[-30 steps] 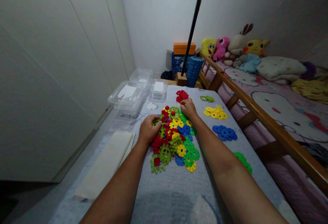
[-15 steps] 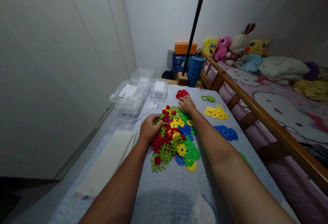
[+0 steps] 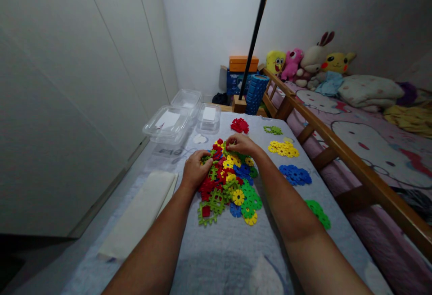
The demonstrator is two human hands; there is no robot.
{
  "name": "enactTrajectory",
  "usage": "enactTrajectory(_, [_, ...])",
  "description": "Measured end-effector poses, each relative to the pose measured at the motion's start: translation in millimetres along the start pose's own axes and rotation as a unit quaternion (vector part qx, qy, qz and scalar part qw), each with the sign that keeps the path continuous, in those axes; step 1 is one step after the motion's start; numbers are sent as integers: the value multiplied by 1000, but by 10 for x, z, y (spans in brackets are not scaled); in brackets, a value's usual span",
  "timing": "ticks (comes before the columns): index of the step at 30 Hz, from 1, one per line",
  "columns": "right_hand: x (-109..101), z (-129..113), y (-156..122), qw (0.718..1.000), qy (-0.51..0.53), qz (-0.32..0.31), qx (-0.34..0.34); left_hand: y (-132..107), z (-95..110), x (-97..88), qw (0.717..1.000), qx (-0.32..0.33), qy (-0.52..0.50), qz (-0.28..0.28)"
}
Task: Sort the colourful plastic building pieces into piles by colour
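A heap of plastic interlocking toy pieces [image 3: 232, 182] in red, green, yellow and blue lies in front of me, some square-framed, some flower-shaped discs. My left hand [image 3: 196, 169] rests on its left edge, thumb apart from the fingers, holding nothing I can see. At the far end of the heap, my right hand [image 3: 242, 145] pinches a green interlocking piece [image 3: 225, 147], mostly hidden by the fingers. Beyond that hand is a red pile [image 3: 240, 125]. Down the right side lie light green pieces [image 3: 273, 130], yellow discs [image 3: 284, 148], blue discs [image 3: 294, 174] and green discs [image 3: 318, 214].
Clear plastic containers [image 3: 168, 124] stand at the back left of the cloth-covered table [image 3: 216, 259]. A folded cream cloth [image 3: 140, 216] lies at left. A wooden bed rail [image 3: 324, 133] runs along the right, and a black pole [image 3: 255, 34] rises behind the table.
My right hand has drawn back from the red pile to the far end of the heap and pinches a green piece there. My left hand stays about where it was.
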State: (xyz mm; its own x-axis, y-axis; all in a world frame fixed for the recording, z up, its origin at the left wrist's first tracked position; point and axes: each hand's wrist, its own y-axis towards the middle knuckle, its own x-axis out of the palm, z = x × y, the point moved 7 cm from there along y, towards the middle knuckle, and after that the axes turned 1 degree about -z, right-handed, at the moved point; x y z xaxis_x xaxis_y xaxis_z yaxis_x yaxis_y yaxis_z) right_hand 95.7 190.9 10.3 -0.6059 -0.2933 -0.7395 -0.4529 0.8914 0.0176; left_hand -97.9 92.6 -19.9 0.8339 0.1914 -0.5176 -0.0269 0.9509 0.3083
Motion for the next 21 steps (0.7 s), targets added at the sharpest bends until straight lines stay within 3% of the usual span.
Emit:
enactTrajectory(4, [-51,57,-19,998,45,35,10,-3,7,-4,1000,-3,-10,-3])
enactTrajectory(9, [-323,198,-108,988,84,129,33,-1,23,-13,1000,-2,-15,-4])
enactTrajectory(11, [-326,212,-118,989,77,117,38,1,21,-8,1000,-4,-13,-7])
enactTrajectory(16, [-87,122,-76,1000,-3,24,10,0,8,5,1000,-5,-5,-11])
enactTrajectory(21, [-56,149,-61,999,9,54,3,2,4,9,1000,1,-3,-8])
